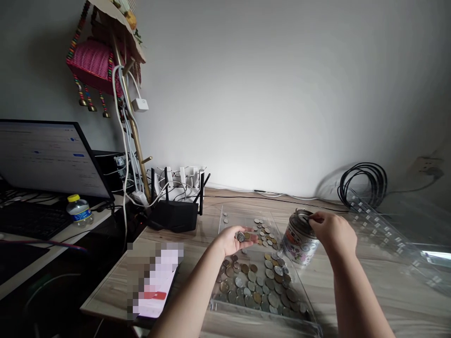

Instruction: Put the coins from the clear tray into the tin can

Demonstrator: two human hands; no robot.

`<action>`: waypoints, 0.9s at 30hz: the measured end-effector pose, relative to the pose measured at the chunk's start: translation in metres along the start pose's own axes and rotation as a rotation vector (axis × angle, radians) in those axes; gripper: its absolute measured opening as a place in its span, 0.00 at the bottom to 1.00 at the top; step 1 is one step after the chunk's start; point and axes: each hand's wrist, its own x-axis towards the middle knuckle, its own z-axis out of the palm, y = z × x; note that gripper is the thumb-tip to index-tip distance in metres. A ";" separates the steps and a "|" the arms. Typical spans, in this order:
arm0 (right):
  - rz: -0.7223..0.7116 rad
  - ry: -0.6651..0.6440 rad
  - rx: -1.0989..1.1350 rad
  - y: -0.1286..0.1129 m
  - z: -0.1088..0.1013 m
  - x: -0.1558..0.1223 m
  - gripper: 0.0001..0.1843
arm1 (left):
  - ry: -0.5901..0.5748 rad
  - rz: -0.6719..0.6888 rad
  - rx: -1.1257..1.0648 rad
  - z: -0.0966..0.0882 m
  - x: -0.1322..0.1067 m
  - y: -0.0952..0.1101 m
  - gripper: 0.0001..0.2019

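My left hand (pixel 232 240) is turned palm up over a clear plastic tray (pixel 221 225), with a few coins (pixel 241 236) resting in its cupped palm and fingers. My right hand (pixel 333 230) pinches at the top of a round, printed tin (pixel 299 246). Its fingertips are close to the tin's lid (pixel 303 216), and whatever they hold is too small to tell. Many loose coins (pixel 273 300), silver and brassy, lie spread on the tray below and behind my left hand. The tin stands at the tray's right edge.
A phone (pixel 155 291), partly blurred out, lies at the left. Behind it are a black router (pixel 176 213) and white cabled devices (pixel 183 183). Clear plastic pieces (pixel 380 218) and a coiled black cable (pixel 362 185) sit at the right. A monitor (pixel 52 159) and bottle (pixel 79 210) stand far left.
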 end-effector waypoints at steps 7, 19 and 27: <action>-0.466 -0.054 0.284 -0.060 0.010 -0.036 0.15 | -0.127 0.025 0.015 -0.005 0.002 -0.002 0.16; -0.373 -0.059 0.239 -0.076 0.017 -0.049 0.14 | -0.017 0.040 0.111 0.000 -0.001 -0.003 0.11; 0.060 -0.076 0.136 0.005 -0.001 0.005 0.12 | 0.071 0.027 0.422 -0.002 0.003 -0.006 0.09</action>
